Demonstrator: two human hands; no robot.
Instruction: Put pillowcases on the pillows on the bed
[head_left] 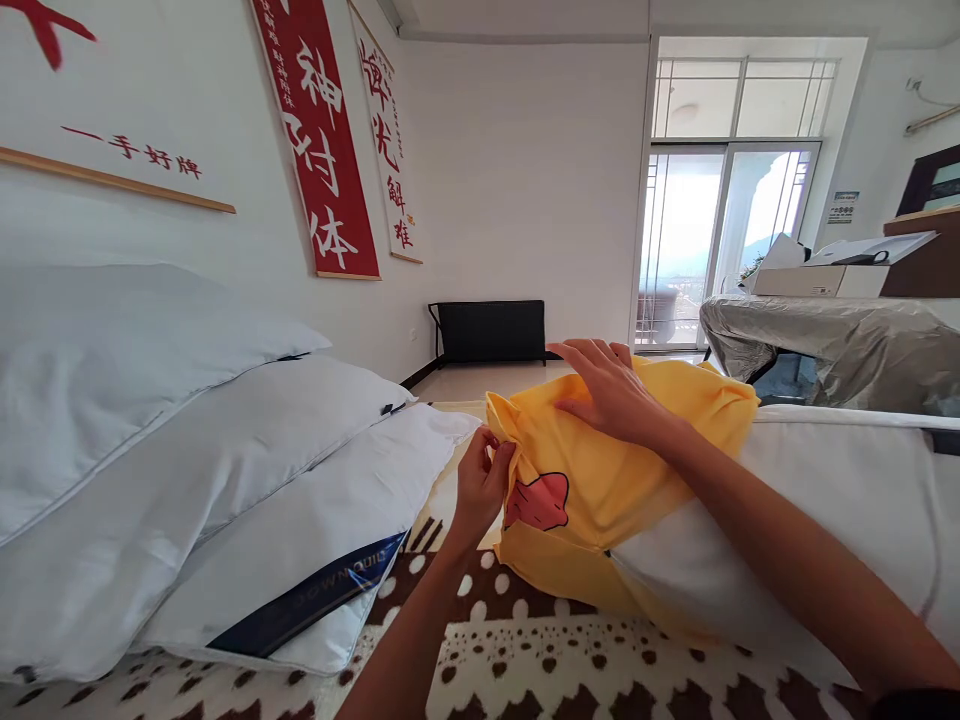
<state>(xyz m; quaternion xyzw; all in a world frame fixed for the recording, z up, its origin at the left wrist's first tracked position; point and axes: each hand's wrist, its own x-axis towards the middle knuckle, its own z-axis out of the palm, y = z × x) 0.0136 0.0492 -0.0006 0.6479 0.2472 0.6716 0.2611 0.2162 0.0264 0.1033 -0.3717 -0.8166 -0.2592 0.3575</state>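
A yellow pillowcase with a pink printed shape edged in black lies in front of me. A white pillow reaches out of its right side and appears partly inside it. My left hand is closed, pinching the gathered left corner of the pillowcase. On top of the yellow cloth, my right hand rests palm down with its fingers stretched out and apart, not gripping. Its forearm crosses over the white pillow. The inside of the pillowcase is hidden.
Several white pillows are piled at the left, the lowest with a dark blue band. Beneath lies a brown and cream patterned rug. A plastic-covered table carrying an opened box stands at the right. A black panel leans at the far wall.
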